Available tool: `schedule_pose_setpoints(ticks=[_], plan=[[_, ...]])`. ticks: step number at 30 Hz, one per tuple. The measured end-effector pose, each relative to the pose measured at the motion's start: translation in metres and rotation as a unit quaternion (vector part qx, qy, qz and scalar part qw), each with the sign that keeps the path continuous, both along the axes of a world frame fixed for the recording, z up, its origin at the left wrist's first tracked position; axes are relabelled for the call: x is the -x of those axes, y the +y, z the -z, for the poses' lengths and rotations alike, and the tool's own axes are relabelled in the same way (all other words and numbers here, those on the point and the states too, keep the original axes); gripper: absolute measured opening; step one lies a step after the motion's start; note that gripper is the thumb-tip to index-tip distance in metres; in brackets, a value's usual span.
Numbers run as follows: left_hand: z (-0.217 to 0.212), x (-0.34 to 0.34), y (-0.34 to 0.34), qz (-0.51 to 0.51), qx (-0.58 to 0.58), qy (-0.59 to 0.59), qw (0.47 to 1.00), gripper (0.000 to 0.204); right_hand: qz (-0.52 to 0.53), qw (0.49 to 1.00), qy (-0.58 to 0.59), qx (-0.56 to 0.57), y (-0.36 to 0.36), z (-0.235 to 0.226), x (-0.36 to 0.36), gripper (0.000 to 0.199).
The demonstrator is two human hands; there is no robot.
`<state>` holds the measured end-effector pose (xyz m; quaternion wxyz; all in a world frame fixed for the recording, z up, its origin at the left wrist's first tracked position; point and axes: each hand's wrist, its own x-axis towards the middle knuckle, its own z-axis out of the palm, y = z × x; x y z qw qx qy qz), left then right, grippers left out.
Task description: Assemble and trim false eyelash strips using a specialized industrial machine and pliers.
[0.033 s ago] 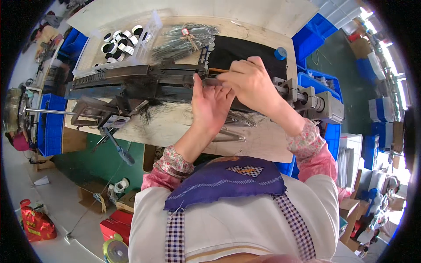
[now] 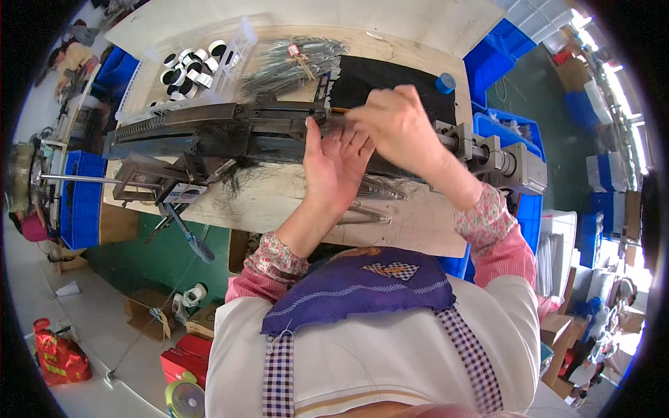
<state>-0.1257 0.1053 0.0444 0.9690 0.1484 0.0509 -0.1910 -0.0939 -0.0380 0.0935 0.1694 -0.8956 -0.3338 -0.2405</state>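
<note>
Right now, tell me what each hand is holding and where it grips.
Cannot be told for sure. The right hand is closed at the dark machine bar, fingertips hidden. The left hand lies open against it, gripping nothing visible.

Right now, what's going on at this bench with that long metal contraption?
A person in an apron stands at a pale worktable with both hands on a long dark metal machine that lies across it. The left hand rests flat against the machine's middle, fingers up, while the right hand pinches something small at its top edge; what it is cannot be made out. Dark hair-like strands hang from the machine. A bundle of thin metal wires and rolls of tape lie behind it.
</note>
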Motion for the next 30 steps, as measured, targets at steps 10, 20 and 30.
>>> schedule_pose_setpoints(ticks=[10,20,30], plan=[[-0.011,0.002,0.002,-0.01,-0.048,-0.027,0.998,0.069,-0.011,0.989,0.147,-0.027,-0.015,-0.006,-0.022,0.014],[-0.006,0.002,0.009,-0.003,0.032,-0.016,0.999,0.064,-0.05,0.988,0.079,-0.126,-0.021,-0.01,-0.027,0.011],[-0.016,0.002,0.011,-0.03,-0.057,0.0,0.998,0.05,0.068,0.98,0.172,0.079,0.016,-0.025,0.023,0.034]])
